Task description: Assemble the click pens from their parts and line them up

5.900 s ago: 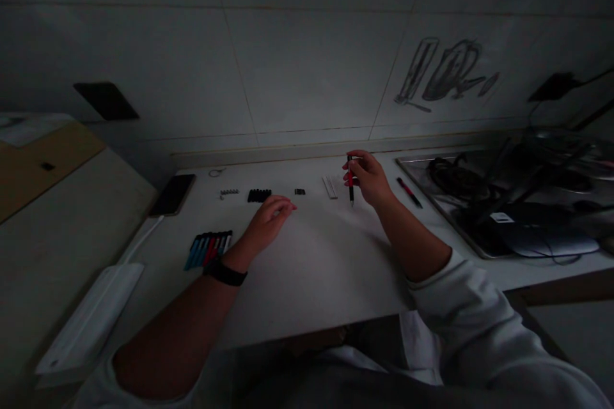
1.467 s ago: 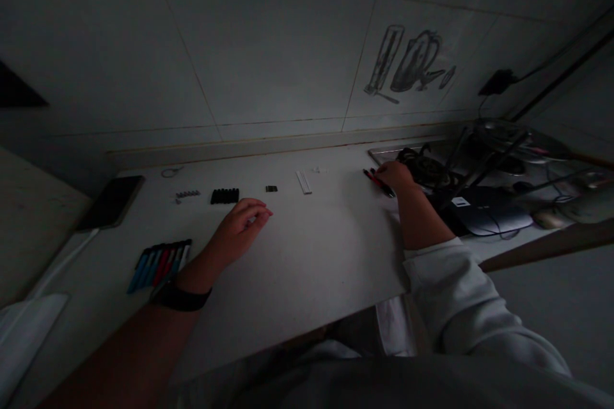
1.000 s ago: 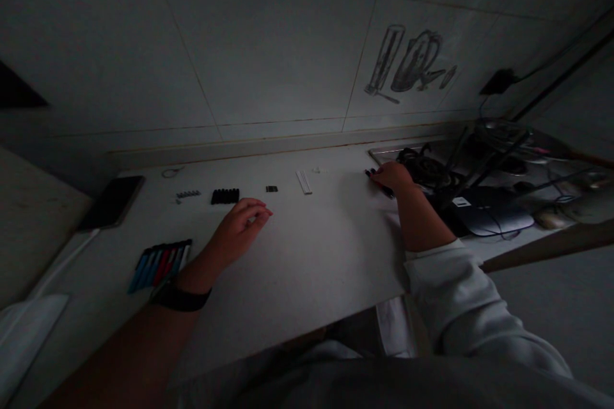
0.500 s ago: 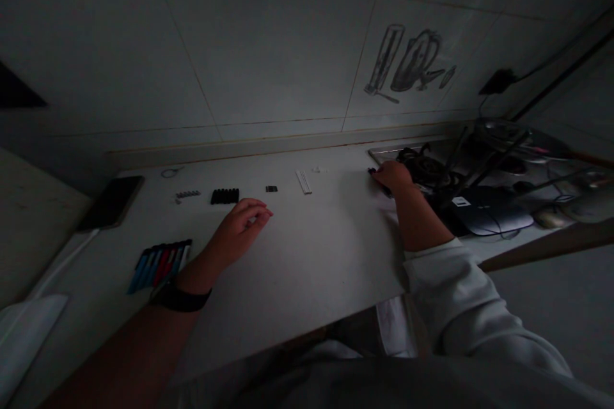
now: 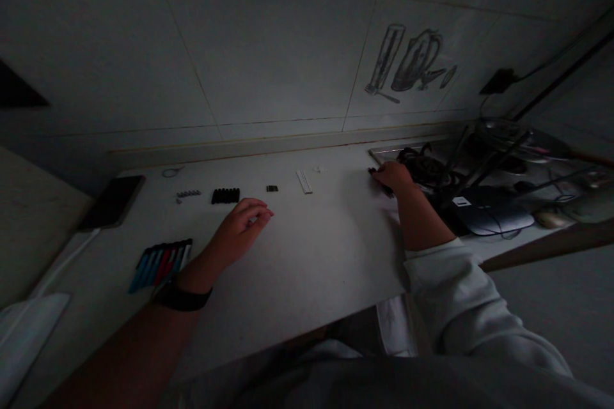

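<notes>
My left hand (image 5: 238, 230), with a black band on its wrist, hovers over or rests on the white tabletop (image 5: 307, 255). Its fingers are loosely bent, a gap shows beside the thumb, and nothing is in it. Close by its fingertips is a row of short black cylinders (image 5: 225, 195). At the table's right side my right hand (image 5: 394, 177) has its fingers closed over small dark pieces (image 5: 372, 172), whose kind is too dim to tell. Between the hands lie small black pieces (image 5: 272, 188), thin white rods (image 5: 304, 182) and tiny clear bits (image 5: 319, 170).
Small metallic parts (image 5: 188, 193) and a thin ring-shaped loop (image 5: 171, 172) lie at the left. Blue, red and white pen-like barrels (image 5: 160, 263) are nearer me. A phone (image 5: 112, 202) is plugged into a white cable. Right: a gas burner (image 5: 426, 167) and a black router (image 5: 492, 211) with antennas.
</notes>
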The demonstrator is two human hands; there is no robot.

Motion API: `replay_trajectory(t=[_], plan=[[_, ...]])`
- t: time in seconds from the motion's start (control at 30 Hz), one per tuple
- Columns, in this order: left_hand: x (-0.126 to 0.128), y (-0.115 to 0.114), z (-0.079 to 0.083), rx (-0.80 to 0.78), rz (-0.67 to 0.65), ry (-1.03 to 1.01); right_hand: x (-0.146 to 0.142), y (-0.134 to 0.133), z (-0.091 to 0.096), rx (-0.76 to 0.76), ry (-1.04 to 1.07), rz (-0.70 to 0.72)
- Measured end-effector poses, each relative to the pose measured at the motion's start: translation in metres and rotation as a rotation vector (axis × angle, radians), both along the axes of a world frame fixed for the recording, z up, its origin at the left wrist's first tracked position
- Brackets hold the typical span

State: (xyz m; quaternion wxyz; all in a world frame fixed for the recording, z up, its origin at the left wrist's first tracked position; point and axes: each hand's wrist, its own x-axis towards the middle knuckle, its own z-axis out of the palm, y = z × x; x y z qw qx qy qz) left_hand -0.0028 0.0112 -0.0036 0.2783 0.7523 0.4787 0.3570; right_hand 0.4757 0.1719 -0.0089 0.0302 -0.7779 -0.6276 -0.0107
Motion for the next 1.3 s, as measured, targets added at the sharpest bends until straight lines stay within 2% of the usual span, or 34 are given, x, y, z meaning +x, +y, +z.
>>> replay_trajectory(t=[0.5,0.97,1.13,1.3], plan=[[-0.001,0.001,-0.002,0.016,-0.014,0.006,-0.001,-0.003,0.01,-0.078,0.066,-0.029],[0.0,0.0,-0.002,0.0,-0.017,0.0,-0.004,-0.005,0.011,-0.098,0.058,-0.045],[0.0,0.001,-0.002,0.002,-0.023,-0.006,-0.004,-0.006,0.012,-0.072,0.058,-0.022],[0.001,0.0,0.001,0.001,-0.017,-0.009,-0.006,-0.008,0.015,0.023,0.068,-0.032]])
